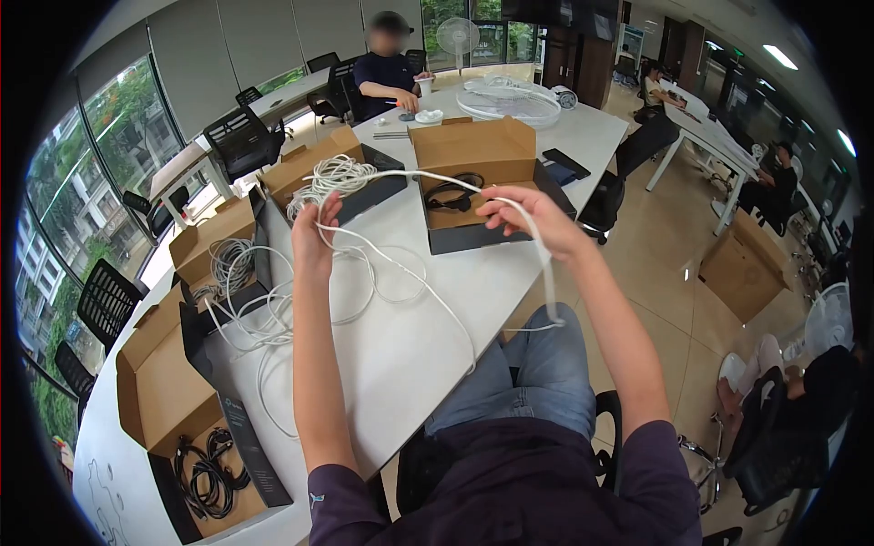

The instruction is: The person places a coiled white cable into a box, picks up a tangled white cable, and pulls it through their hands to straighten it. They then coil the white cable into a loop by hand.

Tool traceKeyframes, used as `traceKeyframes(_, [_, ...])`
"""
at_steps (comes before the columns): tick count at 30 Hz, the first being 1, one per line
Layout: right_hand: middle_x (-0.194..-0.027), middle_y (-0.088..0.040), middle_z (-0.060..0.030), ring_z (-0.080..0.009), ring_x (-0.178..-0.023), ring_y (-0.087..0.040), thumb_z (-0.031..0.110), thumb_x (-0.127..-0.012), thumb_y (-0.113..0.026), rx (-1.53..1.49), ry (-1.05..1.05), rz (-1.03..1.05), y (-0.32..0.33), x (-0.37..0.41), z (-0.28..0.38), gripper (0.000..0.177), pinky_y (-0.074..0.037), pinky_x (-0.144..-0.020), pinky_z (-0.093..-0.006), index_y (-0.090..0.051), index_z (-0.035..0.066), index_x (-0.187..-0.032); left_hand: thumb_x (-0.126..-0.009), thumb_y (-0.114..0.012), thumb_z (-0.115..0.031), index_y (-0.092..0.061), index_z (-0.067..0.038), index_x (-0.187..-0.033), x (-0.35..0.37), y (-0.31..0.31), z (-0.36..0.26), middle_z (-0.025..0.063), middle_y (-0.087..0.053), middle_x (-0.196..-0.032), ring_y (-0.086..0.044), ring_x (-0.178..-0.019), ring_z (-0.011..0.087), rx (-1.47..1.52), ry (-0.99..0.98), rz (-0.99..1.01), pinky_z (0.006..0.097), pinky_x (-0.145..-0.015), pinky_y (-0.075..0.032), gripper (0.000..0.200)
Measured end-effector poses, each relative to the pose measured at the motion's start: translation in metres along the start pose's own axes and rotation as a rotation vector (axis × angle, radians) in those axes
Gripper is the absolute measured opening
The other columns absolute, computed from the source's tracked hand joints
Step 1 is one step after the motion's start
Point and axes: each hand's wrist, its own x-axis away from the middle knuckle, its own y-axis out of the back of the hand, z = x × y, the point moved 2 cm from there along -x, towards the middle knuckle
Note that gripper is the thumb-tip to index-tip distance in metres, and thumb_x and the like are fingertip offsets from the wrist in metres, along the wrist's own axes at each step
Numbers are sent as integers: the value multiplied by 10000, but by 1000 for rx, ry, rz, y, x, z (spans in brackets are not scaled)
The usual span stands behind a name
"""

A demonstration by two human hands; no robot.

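White cable (pixel 387 259) lies in loose loops across the white table (pixel 401 373), and one strand stretches between my two hands. My left hand (pixel 317 227) has its fingers curled round part of the cable, beside a bundled coil of white cable (pixel 341 173) at the box behind it. Over the table's right edge, my right hand (pixel 528 217) pinches the strand, whose free length hangs down near my knee, blurred. Behind my right hand stands an open box (pixel 478 238) with black cable (pixel 448 196) inside.
Open boxes at left hold grey cable (pixel 232 264) and black cables (pixel 211 473). Across the table sits a person (pixel 387 73) near a cup (pixel 425 86) and a white fan cage (pixel 510 100). A dark pouch (pixel 566 166) lies at the right edge.
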Motion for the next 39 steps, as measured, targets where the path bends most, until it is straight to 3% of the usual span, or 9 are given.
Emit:
traceKeyframes(6, [-1160, -621, -124, -222, -1012, -613, 107, -949, -480, 413, 154, -98, -16, -53, -54, 397, -485, -849, -325, -463, 4, -1331, -920, -411, -108, -474, -107, -960, 28, -26, -47, 108, -653, -1094, -642, -911, 163, -400, -17, -10, 256, -732, -464, 74])
traceKeyframes(8, [-1087, -643, -156, -273, -963, -633, 61, -934, -435, 782, 169, -133, -24, -72, -71, 418, -492, -832, -349, -443, 4, -1348, -905, -420, -106, -462, -118, -916, 36, -31, -66, 23, -591, -783, -477, -457, 94, -215, -17, 173, 192, -426, -335, 45])
traceKeyframes(11, [-900, -656, -193, -312, -830, -653, 32, -881, -458, 1048, 463, -233, -41, -91, -105, 481, -501, -741, -401, -436, 26, -1362, -960, -414, -169, -479, -112, -936, 67, -56, -91, -35, -442, -651, -311, -401, 55, -65, 64, 274, 211, -392, -237, 90])
traceKeyframes(14, [-863, -660, -190, -272, -767, -655, 69, -843, -525, 1528, 127, -84, -58, -87, -82, 548, -478, -675, -396, -427, 56, -1382, -996, -404, -232, -496, -109, -943, 82, -70, -102, -57, -364, -608, -266, -403, 38, -65, 11, 277, 209, -394, -201, 162])
traceKeyframes(18, [-1025, -636, -212, -229, -824, -626, 103, -803, -584, 1829, 151, -556, -84, -69, -49, 617, -429, -734, -351, -426, 97, -1400, -1008, -410, -262, -518, -105, -928, 86, -81, -107, -69, -314, -574, -247, -400, 32, -6, -95, 227, 200, -388, -210, 206])
traceKeyframes(23, [-1205, -576, -176, -298, -1034, -576, 136, -881, -587, 1083, 555, -515, -95, -2, -17, 515, -443, -870, -418, -439, -12, -1352, -1006, -408, -234, -500, -85, -958, 75, -76, -96, -50, -328, -606, -272, -411, 51, 164, -168, 105, 211, -375, -239, 181])
traceKeyframes(27, [-1243, -577, -117, -180, -1134, -548, 263, -959, -556, 273, 111, 159, -122, 58, -69, 500, -434, -957, -326, -434, -34, -1342, -1005, -375, -179, -479, -57, -976, 75, -73, -90, 25, -538, -772, -466, -563, 114, 262, -159, 22, 256, -526, -408, 163])
traceKeyframes(32, [-710, -532, 23, -61, -642, -482, 279, -1003, -473, -291, -225, 585, -122, 99, -103, 294, -406, -608, -218, -571, 23, -1109, -988, -451, -181, -494, -44, -967, 85, -84, -90, 125, -580, -1064, -572, -905, 191, 328, -76, 137, 335, -803, -479, 145])
traceKeyframes(39, [-687, -415, 50, -27, -524, -307, 161, -987, -447, -828, 73, -363, -49, 87, -44, 183, -218, -440, -175, -548, 46, -1088, -982, -497, -221, -609, -105, -1026, 102, -100, -99, 87, -571, -1176, -515, -1083, 212, 689, -84, 742, 303, -876, -459, 167])
